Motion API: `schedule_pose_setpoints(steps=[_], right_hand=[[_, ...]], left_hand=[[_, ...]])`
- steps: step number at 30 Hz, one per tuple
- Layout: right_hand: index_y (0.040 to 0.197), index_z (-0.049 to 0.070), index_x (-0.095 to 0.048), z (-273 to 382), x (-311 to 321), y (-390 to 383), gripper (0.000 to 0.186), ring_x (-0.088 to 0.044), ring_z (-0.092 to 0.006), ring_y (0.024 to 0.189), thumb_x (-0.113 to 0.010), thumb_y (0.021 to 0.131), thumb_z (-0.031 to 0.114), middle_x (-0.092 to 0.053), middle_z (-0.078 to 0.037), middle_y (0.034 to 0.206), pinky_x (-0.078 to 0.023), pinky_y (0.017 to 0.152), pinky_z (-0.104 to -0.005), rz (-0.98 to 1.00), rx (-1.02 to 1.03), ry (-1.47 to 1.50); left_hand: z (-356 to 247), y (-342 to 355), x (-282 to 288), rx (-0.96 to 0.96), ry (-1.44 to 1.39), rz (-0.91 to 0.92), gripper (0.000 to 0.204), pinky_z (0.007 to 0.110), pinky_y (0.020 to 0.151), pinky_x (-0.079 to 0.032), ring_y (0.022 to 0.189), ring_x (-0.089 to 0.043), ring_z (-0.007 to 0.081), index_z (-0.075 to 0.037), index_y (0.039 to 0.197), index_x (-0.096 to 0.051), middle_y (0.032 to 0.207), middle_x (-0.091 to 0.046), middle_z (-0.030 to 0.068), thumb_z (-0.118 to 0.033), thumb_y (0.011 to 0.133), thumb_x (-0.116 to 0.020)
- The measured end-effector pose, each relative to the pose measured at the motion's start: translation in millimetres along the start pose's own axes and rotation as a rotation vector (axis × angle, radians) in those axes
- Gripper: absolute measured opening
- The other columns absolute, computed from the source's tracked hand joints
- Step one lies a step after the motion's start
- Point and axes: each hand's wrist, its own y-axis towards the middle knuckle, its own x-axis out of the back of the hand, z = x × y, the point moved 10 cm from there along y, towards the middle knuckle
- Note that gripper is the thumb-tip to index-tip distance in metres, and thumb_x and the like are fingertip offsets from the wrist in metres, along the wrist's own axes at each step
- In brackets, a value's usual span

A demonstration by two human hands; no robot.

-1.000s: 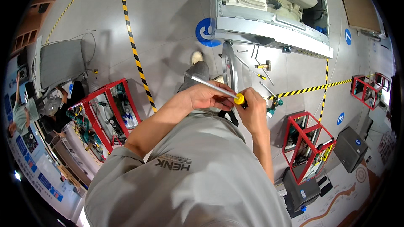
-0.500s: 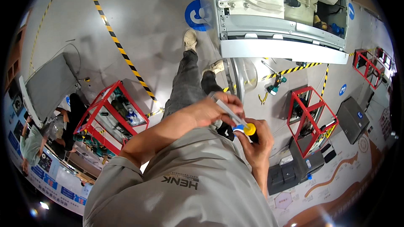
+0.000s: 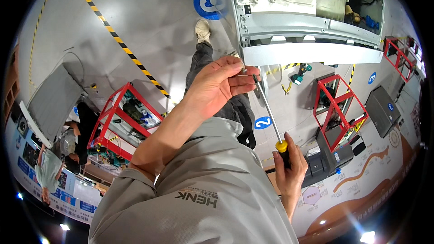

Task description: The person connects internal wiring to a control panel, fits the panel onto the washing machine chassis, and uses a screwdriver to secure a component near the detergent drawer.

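My right hand [image 3: 291,167] is wrapped round the yellow-and-black handle of a screwdriver [image 3: 270,110]. Its long metal shaft slants up and to the left, with the dark tip beside the fingertips of my left hand [image 3: 217,81]. That hand is palm up, thumb and forefinger pinched on a small metal screw [image 3: 244,70], whose exact shape is hard to make out. Ahead and to the right stands a large open-fronted appliance cabinet [image 3: 312,29], with a white panel strip [image 3: 312,55] along its near edge.
A green-and-black cordless drill [image 3: 299,74] and yellow pliers [image 3: 286,88] lie on the floor. Red-framed tool carts stand to the right [image 3: 339,113] and left [image 3: 122,122]. Another person [image 3: 49,167] is at far left, by a grey panel [image 3: 56,104]. Striped tape [image 3: 120,40] crosses the floor.
My hands were close together before. Now the right hand has drawn back toward me with the screwdriver, its shaft fully exposed, while the left has moved forward and turned palm up.
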Motion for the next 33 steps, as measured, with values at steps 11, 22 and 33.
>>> schedule_pose_setpoints(steps=[11, 22, 33], right_hand=[[0.132, 0.000, -0.056, -0.1, -1.4, -5.4, 0.051, -0.061, -0.0267, 0.068, -0.069, 0.082, 0.001, -0.062, -0.015, 0.086, -0.050, 0.065, -0.0350, -0.003, -0.011, -0.069], [0.109, 0.002, -0.062, 0.5, 16.1, -25.3, 0.039, -0.060, -0.0277, 0.093, -0.072, 0.072, -0.002, -0.055, -0.017, 0.114, -0.051, 0.081, -0.0344, -0.002, -0.151, 0.074], [0.107, -0.002, -0.058, -38.1, 57.4, -46.5, 0.045, -0.068, -0.0315, 0.093, -0.076, 0.082, 0.031, -0.063, -0.026, 0.111, -0.060, 0.076, -0.0401, -0.505, -0.007, 0.659]], left_hand=[[1.6, -3.3, -10.0, -0.071, 0.111, 0.057, 0.008, 0.037, 0.082, -0.059, 0.096, -0.069, 0.0260, -0.007, 0.103, -0.059, 0.104, -0.068, 0.0167, -0.012, 0.098, -0.055], [25.5, -4.9, 19.2, -0.121, 0.127, -0.110, 0.010, 0.032, 0.081, -0.057, 0.094, -0.068, 0.0218, -0.008, 0.106, -0.058, 0.100, -0.068, 0.0121, -0.013, 0.098, -0.055], [22.0, -13.4, 5.9, -0.214, 0.008, -0.047, 0.022, 0.033, 0.087, -0.057, 0.096, -0.066, 0.0196, -0.002, 0.117, -0.059, 0.110, -0.065, 0.0160, -0.013, 0.100, -0.051]])
